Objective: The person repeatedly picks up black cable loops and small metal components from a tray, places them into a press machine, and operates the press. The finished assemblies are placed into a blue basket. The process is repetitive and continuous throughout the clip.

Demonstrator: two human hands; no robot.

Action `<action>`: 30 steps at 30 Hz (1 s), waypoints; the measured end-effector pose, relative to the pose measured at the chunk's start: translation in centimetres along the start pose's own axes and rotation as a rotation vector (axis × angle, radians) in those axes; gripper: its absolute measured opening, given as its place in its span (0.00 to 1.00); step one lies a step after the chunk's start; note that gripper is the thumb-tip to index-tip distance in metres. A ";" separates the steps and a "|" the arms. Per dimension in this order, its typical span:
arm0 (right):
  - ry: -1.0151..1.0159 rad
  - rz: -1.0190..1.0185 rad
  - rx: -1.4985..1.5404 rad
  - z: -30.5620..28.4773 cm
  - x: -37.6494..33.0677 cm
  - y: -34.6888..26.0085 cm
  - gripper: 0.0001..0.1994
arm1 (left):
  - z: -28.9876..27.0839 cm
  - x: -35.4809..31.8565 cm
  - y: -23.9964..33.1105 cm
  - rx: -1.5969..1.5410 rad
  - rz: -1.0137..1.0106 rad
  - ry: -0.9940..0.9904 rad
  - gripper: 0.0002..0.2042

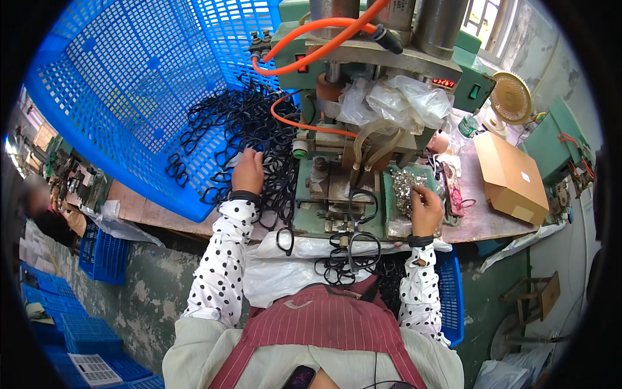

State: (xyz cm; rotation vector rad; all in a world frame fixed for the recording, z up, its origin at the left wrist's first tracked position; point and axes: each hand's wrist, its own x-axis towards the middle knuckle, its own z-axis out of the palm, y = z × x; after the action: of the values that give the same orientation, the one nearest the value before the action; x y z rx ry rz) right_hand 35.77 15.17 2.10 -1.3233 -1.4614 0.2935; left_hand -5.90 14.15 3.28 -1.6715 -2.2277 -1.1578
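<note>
My left hand [247,172] reaches into a pile of black plastic eyeglass frames [275,191] beside the machine. Its fingers are drawn together, and whatever they grip is hidden. My right hand [426,212] is pinched at the edge of a heap of small shiny metal parts [404,185], which lies in a shallow green tray [394,227]. What sits between those fingertips is too small to make out. Between my hands, one black eyeglass frame [364,251] stands on end at the fixture of a green press machine [319,223], touched by neither hand.
A big blue plastic basket [123,168] tilts at the left, with more frames spilling from it. Orange hoses [311,29] loop over the press. A cardboard box [512,178] and a round fan [510,97] stand at the right. Several frames lie near my lap, by another blue basket [451,292].
</note>
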 end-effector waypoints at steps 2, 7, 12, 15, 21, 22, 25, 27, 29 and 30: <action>-0.038 0.113 0.201 0.8 0.2 -2.3 0.07 | -0.1 0.0 -1.3 -0.020 -0.038 0.043 0.10; -0.192 0.097 0.494 0.7 -0.3 -10.0 0.07 | -2.5 0.7 1.1 0.228 0.124 0.139 0.06; -0.295 0.180 0.604 1.4 -1.1 -12.6 0.14 | -4.4 1.6 2.9 -0.269 -0.105 0.218 0.15; -0.350 0.236 0.614 1.8 -0.9 -13.3 0.19 | -4.4 0.4 2.9 -0.575 -0.107 0.203 0.15; -0.316 0.207 0.605 2.9 -0.2 -14.0 0.20 | -6.3 -5.6 9.8 -0.592 0.083 0.151 0.11; -0.276 0.196 0.646 3.5 -0.4 -13.9 0.20 | -6.7 -6.3 10.5 -0.508 0.234 0.135 0.10; -0.108 0.089 0.683 5.1 -1.1 -13.9 0.20 | -7.4 -6.9 13.4 -0.517 0.761 0.129 0.19; -0.054 0.056 0.697 5.6 -1.5 -13.7 0.20 | -7.0 -7.7 14.6 -0.627 0.971 0.040 0.23; -0.147 0.005 0.556 4.5 -1.0 -13.3 0.18 | -6.5 -8.5 15.6 -0.611 1.095 -0.098 0.19; -0.085 -0.012 0.432 4.0 -0.4 -12.5 0.18 | -6.1 -8.6 16.2 -0.613 1.106 -0.140 0.19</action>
State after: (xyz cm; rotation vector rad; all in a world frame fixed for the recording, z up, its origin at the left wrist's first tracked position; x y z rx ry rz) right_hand 25.56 12.25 9.82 -0.9612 -1.3783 0.6255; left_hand 9.34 5.19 11.12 -2.6585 -0.6180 -1.3794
